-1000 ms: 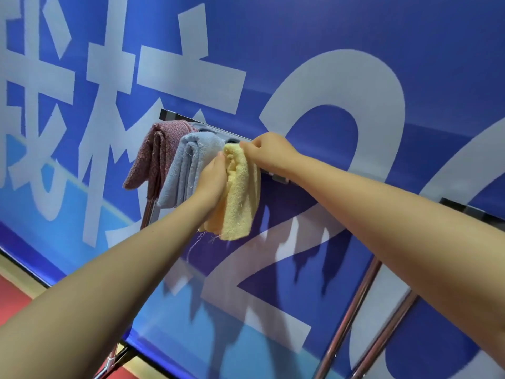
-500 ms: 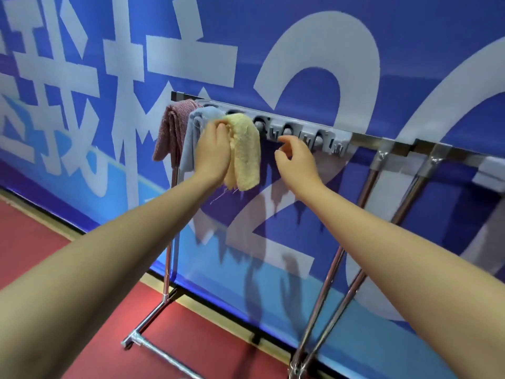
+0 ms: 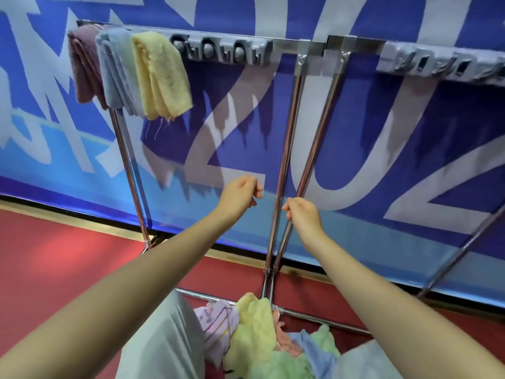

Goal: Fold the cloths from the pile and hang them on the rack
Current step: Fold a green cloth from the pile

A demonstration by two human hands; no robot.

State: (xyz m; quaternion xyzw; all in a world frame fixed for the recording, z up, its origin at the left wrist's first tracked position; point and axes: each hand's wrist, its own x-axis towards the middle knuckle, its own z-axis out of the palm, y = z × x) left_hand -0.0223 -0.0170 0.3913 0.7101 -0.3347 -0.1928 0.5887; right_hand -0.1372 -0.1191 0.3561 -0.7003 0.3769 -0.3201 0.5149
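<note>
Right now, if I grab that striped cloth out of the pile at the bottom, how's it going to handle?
Probably floppy: the striped cloth lies crumpled and creased, so it should sag when lifted. It looks thin, so likely light. It is bunched against the yellow cloth in the pile, so it may drag that one along.

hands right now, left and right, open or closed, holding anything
Left hand: fingers loosely curled, holding nothing, in the air in front of the rack.
Right hand: fingers loosely curled, holding nothing.
</note>
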